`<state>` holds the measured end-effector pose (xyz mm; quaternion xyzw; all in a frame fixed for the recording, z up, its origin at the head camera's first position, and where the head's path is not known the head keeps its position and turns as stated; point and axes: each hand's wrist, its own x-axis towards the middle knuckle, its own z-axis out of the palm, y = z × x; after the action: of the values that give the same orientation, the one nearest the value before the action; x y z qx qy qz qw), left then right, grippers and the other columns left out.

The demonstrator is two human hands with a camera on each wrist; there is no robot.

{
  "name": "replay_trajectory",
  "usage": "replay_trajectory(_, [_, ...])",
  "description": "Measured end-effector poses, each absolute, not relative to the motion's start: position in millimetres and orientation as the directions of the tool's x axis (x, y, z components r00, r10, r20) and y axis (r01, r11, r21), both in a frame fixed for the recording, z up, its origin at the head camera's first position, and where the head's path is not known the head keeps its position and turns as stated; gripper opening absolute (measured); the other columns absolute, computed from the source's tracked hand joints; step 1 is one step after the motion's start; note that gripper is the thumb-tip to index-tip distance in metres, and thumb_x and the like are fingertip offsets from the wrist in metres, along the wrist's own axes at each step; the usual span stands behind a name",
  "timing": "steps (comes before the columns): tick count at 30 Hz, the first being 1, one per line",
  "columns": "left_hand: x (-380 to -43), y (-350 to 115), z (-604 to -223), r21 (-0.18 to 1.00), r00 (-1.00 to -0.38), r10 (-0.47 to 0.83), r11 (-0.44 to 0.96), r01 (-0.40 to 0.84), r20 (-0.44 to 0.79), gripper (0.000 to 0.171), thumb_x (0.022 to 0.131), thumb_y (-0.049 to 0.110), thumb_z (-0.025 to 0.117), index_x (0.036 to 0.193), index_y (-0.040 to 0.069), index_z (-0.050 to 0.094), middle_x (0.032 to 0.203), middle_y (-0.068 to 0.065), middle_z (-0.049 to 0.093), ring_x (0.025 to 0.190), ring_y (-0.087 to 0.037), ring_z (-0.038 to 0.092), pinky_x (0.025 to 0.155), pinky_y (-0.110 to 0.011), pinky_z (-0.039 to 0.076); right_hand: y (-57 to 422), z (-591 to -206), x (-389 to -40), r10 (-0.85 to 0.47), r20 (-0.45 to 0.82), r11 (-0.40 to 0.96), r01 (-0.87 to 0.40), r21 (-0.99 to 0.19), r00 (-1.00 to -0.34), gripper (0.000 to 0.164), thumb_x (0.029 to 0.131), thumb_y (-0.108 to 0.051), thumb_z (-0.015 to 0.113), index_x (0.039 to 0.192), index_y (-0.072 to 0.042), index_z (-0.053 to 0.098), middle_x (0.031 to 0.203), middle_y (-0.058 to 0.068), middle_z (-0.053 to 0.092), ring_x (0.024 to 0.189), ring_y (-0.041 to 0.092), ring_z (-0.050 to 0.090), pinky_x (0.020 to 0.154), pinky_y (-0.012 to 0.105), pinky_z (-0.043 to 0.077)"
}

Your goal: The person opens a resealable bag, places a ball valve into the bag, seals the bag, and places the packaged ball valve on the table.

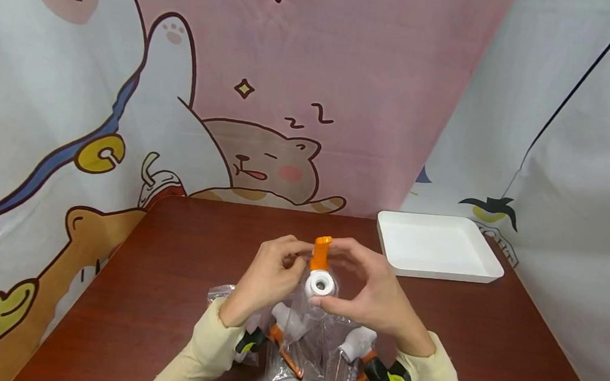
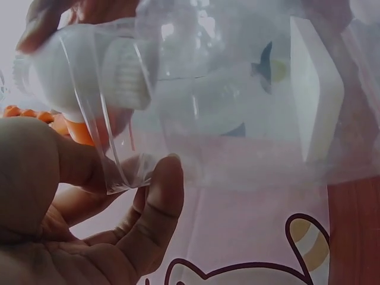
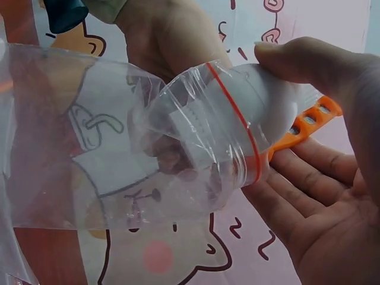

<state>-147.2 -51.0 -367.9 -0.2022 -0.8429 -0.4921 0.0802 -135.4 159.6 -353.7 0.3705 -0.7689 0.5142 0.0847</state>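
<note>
A white plastic valve (image 1: 321,283) with a ribbed collar and an orange lever handle (image 1: 320,253) is held up over the table. My right hand (image 1: 377,290) grips it, thumb on the white body and fingers by the handle. Around one end of the valve lies the mouth of a transparent zip bag (image 3: 113,136) with a red seal line. The ribbed collar (image 2: 126,74) shows through the plastic in the left wrist view. My left hand (image 1: 273,271) pinches the bag's edge beside the valve; its fingertips (image 2: 169,172) are at the plastic.
On the table in front of me lie a bagged valve (image 1: 287,325) in the middle and another bagged valve (image 1: 359,342) to the right. Another transparent bag (image 1: 219,292) is partly behind my left wrist. A white tray (image 1: 439,247) stands at the back right of the brown table (image 1: 133,296).
</note>
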Motion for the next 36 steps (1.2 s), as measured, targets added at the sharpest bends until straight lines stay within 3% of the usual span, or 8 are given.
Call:
replay_trajectory(16, [-144.7,-50.9,-367.0,0.796,-0.9,0.248,0.422,0.433,0.358,0.026,0.096,0.004,0.061,0.107,0.02,0.079,0.081,0.006,0.061,0.068,-0.012,0.053,0.058,-0.021,0.043,158.7,-357.0,-137.3,-0.485,0.484,0.276,-0.653,-0.705,-0.728,0.071,0.07,-0.018,0.096,0.132,-0.021,0.06,0.126,-0.002,0.069,0.114,0.014,0.069,0.101,0.03,0.056])
replay_trajectory(25, [-146.5,-50.7,-368.3,0.793,-0.896,0.265,0.421,0.441,0.358,0.025,0.095,0.006,0.061,0.108,0.018,0.079,0.082,0.008,0.062,0.067,-0.01,0.053,0.057,-0.021,0.042,158.7,-357.1,-137.6,-0.5,0.497,0.325,-0.685,-0.652,-0.709,0.071,0.068,-0.028,0.098,0.13,-0.024,0.064,0.128,-0.009,0.063,0.11,0.011,0.068,0.098,0.038,0.057])
replay_trajectory(29, [-146.5,-51.1,-367.7,0.794,-0.896,0.256,0.418,0.442,0.363,0.024,0.096,0.007,0.061,0.108,0.018,0.079,0.081,0.008,0.062,0.067,-0.01,0.053,0.056,-0.021,0.043,160.2,-358.3,-138.4,-0.47,0.495,0.388,-0.675,-0.628,-0.731,0.072,0.065,-0.031,0.099,0.129,-0.025,0.066,0.129,-0.009,0.061,0.109,0.01,0.066,0.095,0.038,0.058])
replay_trajectory(36, [-146.2,-51.5,-367.5,0.797,-0.895,0.239,0.409,0.444,0.376,0.023,0.097,0.006,0.063,0.107,0.018,0.079,0.083,0.006,0.065,0.071,-0.011,0.056,0.061,-0.023,0.047,160.2,-360.9,-139.7,-0.436,0.431,0.392,-0.598,-0.699,-0.79,0.064,0.07,-0.028,0.096,0.126,-0.022,0.067,0.122,-0.007,0.064,0.102,0.013,0.068,0.095,0.037,0.06])
